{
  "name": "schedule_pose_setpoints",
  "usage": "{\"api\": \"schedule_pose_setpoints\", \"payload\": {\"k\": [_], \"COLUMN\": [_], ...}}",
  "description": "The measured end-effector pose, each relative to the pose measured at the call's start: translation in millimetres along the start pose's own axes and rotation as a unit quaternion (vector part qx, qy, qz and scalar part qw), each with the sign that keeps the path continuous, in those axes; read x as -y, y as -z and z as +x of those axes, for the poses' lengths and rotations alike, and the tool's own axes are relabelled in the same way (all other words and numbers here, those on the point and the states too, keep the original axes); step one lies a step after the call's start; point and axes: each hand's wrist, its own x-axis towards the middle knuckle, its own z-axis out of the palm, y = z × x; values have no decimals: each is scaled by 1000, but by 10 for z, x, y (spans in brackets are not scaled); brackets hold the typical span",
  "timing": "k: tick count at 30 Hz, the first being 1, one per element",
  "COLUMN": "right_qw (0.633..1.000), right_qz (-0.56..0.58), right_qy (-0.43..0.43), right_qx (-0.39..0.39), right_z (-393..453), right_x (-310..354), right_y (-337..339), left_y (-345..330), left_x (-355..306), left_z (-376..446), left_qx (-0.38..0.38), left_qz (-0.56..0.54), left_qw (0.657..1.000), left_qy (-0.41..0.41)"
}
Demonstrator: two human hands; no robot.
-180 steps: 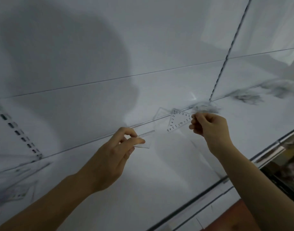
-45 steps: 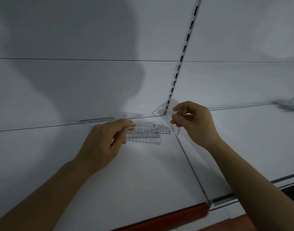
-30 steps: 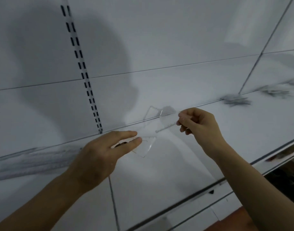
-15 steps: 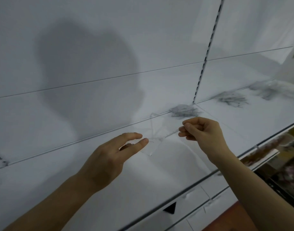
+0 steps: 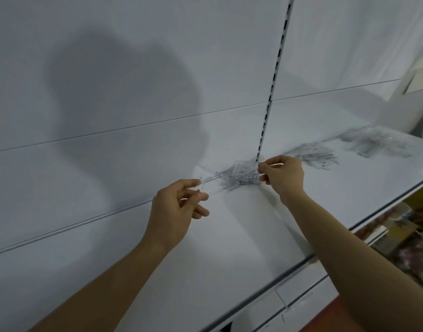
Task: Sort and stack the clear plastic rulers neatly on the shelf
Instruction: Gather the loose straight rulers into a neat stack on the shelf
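Left hand point(image 5: 174, 209) and right hand point(image 5: 283, 176) pinch one clear ruler point(image 5: 220, 188); three ruler piles point(image 5: 239, 174) behind.

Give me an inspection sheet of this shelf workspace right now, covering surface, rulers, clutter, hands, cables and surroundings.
Surface: white shelf, dimly lit, a shadow on the back panel.
Job's things: clear ruler held between both hands; nearest ruler pile behind it; two further piles to the right, loosely scattered.
Clutter: nothing seen.
Hands: left hand pinches the ruler's left end; right hand pinches its right end.
Cables: nothing seen.
Surroundings: slotted upright; blurred goods below right.
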Motion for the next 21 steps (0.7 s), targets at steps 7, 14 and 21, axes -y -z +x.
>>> {"api": "schedule_pose_setpoints", "payload": {"k": [7,14,21], "right_qw": [990,983,991], "right_qz": [-54,1,32], "right_qy": [126,133,-34], "right_qx": [21,126,123], "right_z": [-297,-418,196], "right_x": [-7,-30,32], "right_y": [60,122,82], "left_y": [-215,-411,-219], "left_x": [29,194,514], "left_z": [138,309,339], "left_qx": [3,66,123], "left_qz": [11,166,472], "left_qw": [999,983,870], "left_qy": [40,-41,-71]}}
